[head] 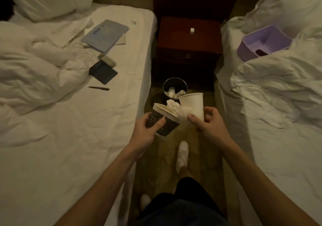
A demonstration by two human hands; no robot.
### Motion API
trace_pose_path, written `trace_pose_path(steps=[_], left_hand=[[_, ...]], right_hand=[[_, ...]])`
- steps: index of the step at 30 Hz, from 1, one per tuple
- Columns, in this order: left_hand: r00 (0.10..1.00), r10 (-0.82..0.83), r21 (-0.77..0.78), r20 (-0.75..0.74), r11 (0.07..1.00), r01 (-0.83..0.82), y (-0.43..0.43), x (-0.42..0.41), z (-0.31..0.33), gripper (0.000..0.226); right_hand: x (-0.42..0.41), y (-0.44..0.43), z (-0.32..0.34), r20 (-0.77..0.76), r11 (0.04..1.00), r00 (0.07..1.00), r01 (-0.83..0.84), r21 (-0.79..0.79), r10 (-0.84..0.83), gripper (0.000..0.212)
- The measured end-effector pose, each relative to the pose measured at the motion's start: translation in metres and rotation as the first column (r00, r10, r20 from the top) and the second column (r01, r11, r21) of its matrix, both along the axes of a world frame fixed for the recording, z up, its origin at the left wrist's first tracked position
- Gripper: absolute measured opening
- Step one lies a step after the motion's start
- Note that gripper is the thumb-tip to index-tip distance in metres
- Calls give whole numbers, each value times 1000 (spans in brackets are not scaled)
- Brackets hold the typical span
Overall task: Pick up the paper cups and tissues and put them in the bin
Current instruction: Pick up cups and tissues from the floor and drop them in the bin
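While the person stands in the gap between the left bed (78,121) and the right bed (261,138), the bin (165,86) sits on the floor just ahead, in front of the nightstand (188,39). The left hand (148,130) is wrapped round a dark patterned cup (169,126). The right hand (207,121) holds a white cup (193,102) and pinches a tissue (176,107) against it. Best bet imo: step closer and get both hands right over the rim before letting go, or the tissue could drift off.
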State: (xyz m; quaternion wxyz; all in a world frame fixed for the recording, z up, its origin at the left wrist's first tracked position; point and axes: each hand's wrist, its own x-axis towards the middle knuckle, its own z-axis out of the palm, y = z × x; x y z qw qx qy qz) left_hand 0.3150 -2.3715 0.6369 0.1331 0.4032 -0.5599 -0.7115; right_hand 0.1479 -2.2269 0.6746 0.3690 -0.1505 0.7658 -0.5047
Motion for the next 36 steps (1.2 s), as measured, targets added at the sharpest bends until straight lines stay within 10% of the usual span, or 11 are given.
trace_pose_path(steps=[9,20,27,36], left_hand=[[993,15,83,121,996,-25,-128,-211,-81,19],[946,-44,436,320,894,-106,-249,-350,-320,47],[882,-36,355,470,923,-152,-264,-394,-457,36],[786,142,94,601,965,-246,-259,-426,-544,22]], right_hand=[[-203,-142,-93,19,980,998,-57,193,55,67],[-360,-272,-304,124,795,987,-157,587,103,71],[-407,-319,-470,101,614,954,-260,745,283,84],[-447,-392,-561,80,344,639,-511,788,765,78]])
